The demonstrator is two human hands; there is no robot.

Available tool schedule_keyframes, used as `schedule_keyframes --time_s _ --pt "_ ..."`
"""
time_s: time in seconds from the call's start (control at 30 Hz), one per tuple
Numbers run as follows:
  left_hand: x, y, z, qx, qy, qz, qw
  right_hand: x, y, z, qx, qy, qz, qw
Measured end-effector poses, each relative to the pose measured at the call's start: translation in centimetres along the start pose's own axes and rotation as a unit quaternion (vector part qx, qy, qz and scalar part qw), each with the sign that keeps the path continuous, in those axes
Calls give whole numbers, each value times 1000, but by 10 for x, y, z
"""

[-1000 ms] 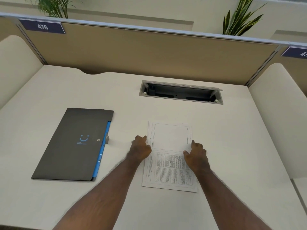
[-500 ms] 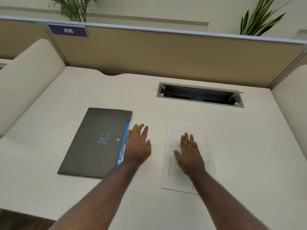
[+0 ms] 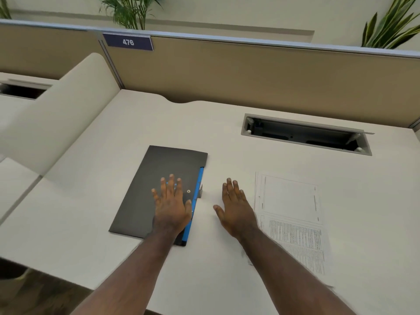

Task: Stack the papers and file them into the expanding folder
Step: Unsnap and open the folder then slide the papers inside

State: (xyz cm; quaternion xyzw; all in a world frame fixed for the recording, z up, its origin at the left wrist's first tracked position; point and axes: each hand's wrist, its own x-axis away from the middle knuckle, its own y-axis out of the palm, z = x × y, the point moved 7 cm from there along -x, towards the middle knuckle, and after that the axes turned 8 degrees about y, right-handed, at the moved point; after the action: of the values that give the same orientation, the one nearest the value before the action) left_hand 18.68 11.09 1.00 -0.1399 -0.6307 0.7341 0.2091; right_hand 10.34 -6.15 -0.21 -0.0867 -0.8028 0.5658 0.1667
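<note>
Papers lie stacked on the surface beside our right hand, fingers spread and empty. Our left hand rests flat, fingers apart, on the closed dark folder.

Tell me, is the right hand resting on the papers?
No, the right hand is over bare desk, left of the papers.

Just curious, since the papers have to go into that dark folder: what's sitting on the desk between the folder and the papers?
In the head view, only the right hand, open with fingers spread, lies between the folder and the papers; otherwise bare desk.
</note>
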Motion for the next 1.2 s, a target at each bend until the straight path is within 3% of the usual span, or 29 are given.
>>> schedule_keyframes --time_s 0.23,0.43,0.63,0.83,0.9,1.07,1.2 --pt "11 24 -23 15 -13 -84 996 -17 24 -43 -27 -3 -57 998" --pt "12 37 -27 31 -30 -135 990 -33 20 -59 -85 70 -36 993" --pt "11 38 -24 59 -41 -171 983 -45 22 -53 -231 193 -56 952" --pt "10 35 -23 87 -52 -185 978 -42 22 -43 -336 224 -61 913" --pt "12 30 -20 90 -53 -174 979 -39 22 -40 -380 223 -65 895" --pt "13 3 -3 84 -22 -93 992 -23 19 -43 -540 229 -102 804" --pt "12 -28 13 86 -19 -20 996 -9 0 -46 -585 210 -96 778"
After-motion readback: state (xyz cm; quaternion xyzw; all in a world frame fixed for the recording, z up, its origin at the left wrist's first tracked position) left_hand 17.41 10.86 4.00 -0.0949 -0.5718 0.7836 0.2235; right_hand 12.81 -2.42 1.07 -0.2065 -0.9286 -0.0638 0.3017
